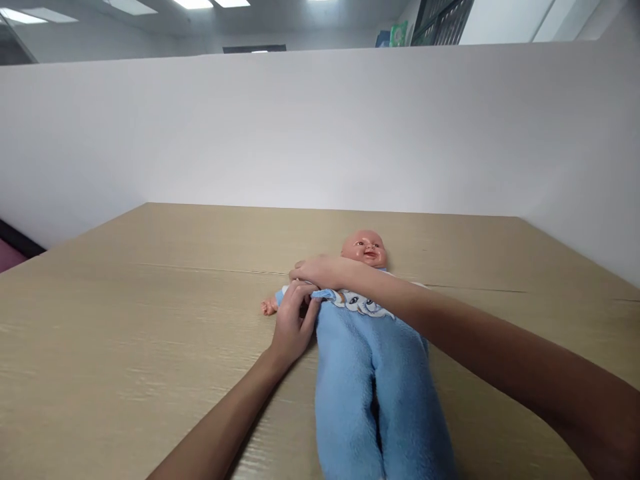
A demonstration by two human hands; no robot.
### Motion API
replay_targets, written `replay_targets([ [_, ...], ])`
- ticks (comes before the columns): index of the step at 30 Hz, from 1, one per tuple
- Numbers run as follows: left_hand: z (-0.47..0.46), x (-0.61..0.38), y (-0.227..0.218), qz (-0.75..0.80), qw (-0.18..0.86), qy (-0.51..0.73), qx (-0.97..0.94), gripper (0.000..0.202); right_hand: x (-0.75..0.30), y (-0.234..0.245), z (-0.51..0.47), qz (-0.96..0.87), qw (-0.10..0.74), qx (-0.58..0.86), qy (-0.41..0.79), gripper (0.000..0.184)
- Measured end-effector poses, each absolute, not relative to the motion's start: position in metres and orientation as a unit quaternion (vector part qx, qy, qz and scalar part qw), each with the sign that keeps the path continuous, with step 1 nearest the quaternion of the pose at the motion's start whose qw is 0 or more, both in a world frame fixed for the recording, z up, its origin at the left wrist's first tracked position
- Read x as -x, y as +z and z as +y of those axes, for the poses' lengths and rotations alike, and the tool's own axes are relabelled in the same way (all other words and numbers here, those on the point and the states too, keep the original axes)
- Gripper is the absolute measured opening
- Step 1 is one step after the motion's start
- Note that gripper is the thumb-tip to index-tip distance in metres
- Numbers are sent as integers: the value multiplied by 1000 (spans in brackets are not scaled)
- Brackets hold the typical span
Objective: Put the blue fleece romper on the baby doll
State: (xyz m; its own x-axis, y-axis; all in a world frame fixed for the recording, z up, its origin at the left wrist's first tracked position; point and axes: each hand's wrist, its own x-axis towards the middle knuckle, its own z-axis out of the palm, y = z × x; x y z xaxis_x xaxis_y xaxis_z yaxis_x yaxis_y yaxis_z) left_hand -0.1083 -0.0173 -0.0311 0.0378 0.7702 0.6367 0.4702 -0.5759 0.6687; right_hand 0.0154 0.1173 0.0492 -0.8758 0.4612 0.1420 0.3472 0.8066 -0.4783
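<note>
A baby doll (pixel 364 248) lies on its back on the table, head away from me. It wears fluffy light-blue trousers (pixel 350 373) and a top with a cartoon print (pixel 365 305). My left hand (pixel 296 320) is at the doll's side, thumb and fingers pinched on the blue edge of the top. My right hand (pixel 323 270) reaches across the doll's chest, fingers curled down on the top near the shoulder; its fingertips are partly hidden. The doll's small bare hand (pixel 269 306) pokes out of a blue cuff left of my left hand.
The wood-coloured table (pixel 150 333) has a thin seam running across it. A white partition (pixel 300 133) rises behind and along its right side. Something dark and purple (pixel 13 253) shows at the far left.
</note>
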Motion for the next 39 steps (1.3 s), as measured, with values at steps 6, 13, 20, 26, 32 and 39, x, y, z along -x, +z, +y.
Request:
replay_targets([
  [6,-18,108,-32,378,175,555,-720,10,-52,57,107,-934,195,250,166,28],
  [13,-26,112,-36,388,41,566,-726,19,-91,56,108,-884,253,249,304,41],
  [20,-29,109,-35,337,156,650,-663,9,-80,46,96,-904,262,252,226,44],
  [26,-13,102,-36,428,367,655,-503,15,-81,52,78,-900,258,250,247,30],
  [32,4,104,-43,444,492,634,-398,16,-100,56,48,-846,232,351,328,34],
  [39,15,105,-47,406,626,573,-339,38,-104,30,54,-761,267,323,495,36],
])
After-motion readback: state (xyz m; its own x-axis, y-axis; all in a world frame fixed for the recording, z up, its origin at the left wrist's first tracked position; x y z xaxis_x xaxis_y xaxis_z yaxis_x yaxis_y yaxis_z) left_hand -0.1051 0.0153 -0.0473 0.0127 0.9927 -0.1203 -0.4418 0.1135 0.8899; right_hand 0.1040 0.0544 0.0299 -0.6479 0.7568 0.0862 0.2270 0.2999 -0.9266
